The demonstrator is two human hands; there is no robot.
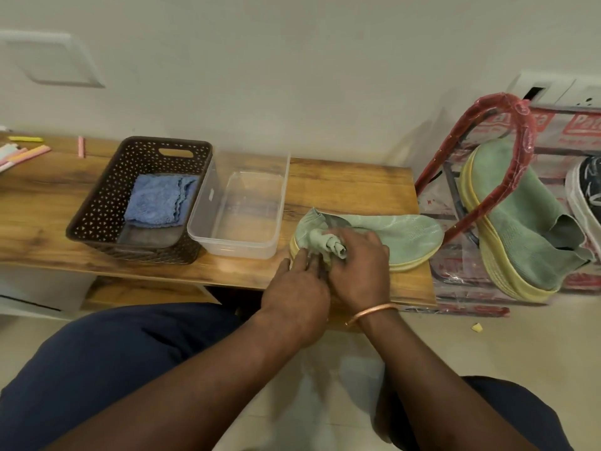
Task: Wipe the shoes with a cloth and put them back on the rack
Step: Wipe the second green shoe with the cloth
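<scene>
— Where are the hands?

— Both at the heel end of the green shoe [406, 236], which lies on its side on the wooden table [351, 180], yellow sole toward the person, toe pointing right.

— What does the right hand [357, 268] have?

— Its fingers are curled round a wadded green cloth [331, 247], and the roll of it pokes out past the knuckles onto the shoe's collar. A copper bangle [370, 312] sits on that wrist.

— And the left hand [297, 288]?

— Flat and fairly straight-fingered, with the fingertips [304, 258] touching the heel just beside the cloth. It grips nothing that I can see (the right hand covers part of it, so the thumb is hidden).

— The other shoes?

— A second green shoe [520, 229] stands tilted against the rack [517, 125], whose red frame is wrapped in plastic. It is right of the table, well apart from the hands. A dark shoe [585, 190] shows at the right edge of the picture.

— What else is on the table?

— A clear plastic tub [208, 196] just left of the shoe. Touching it is a brown perforated basket [97, 216] with a folded blue cloth [159, 200] inside. Some pastel sticks [26, 154] lie at the far left.
</scene>
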